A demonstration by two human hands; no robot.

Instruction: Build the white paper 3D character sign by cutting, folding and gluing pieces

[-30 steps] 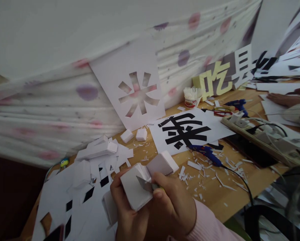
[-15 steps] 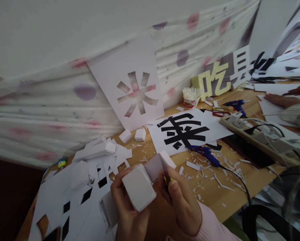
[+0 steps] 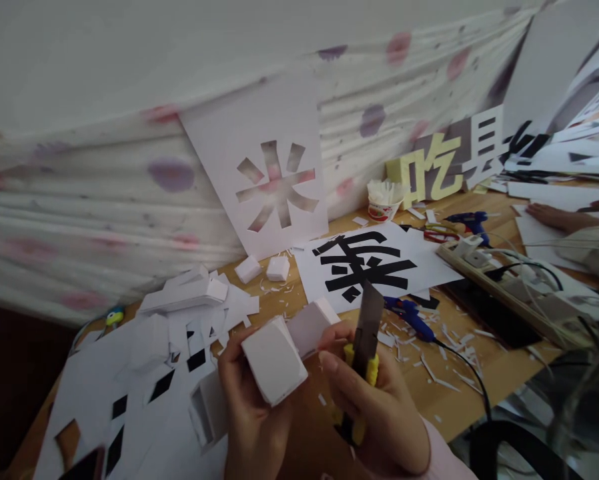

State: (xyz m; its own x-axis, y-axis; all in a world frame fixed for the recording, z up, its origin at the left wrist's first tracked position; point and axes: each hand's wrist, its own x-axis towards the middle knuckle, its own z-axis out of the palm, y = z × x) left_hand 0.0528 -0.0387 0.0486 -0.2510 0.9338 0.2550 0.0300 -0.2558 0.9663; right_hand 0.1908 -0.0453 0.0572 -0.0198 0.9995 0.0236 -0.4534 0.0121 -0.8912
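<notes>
My left hand (image 3: 252, 413) is closed round a white box-like foam-board piece (image 3: 274, 360), its flat face turned towards me. Behind it, another white block (image 3: 313, 325) sticks out to the right; I cannot tell whether the two are joined. In my right hand (image 3: 379, 407) is a yellow and black utility knife (image 3: 362, 363), its wide blade out and pointing up, apart from the white piece. Below my left wrist a hollow white box shape (image 3: 209, 407) lies on the white sheets.
A blue glue gun (image 3: 409, 317) lies among white scraps, right of a paper with a black character (image 3: 364, 260). Further right are a power strip (image 3: 504, 280) and a co-worker's hand (image 3: 549, 215). A cut-out board (image 3: 299, 220) leans at the back.
My right hand has swung the knife away from the white block, and its blade now points up. My left hand still holds the white piece, nearly in place.
</notes>
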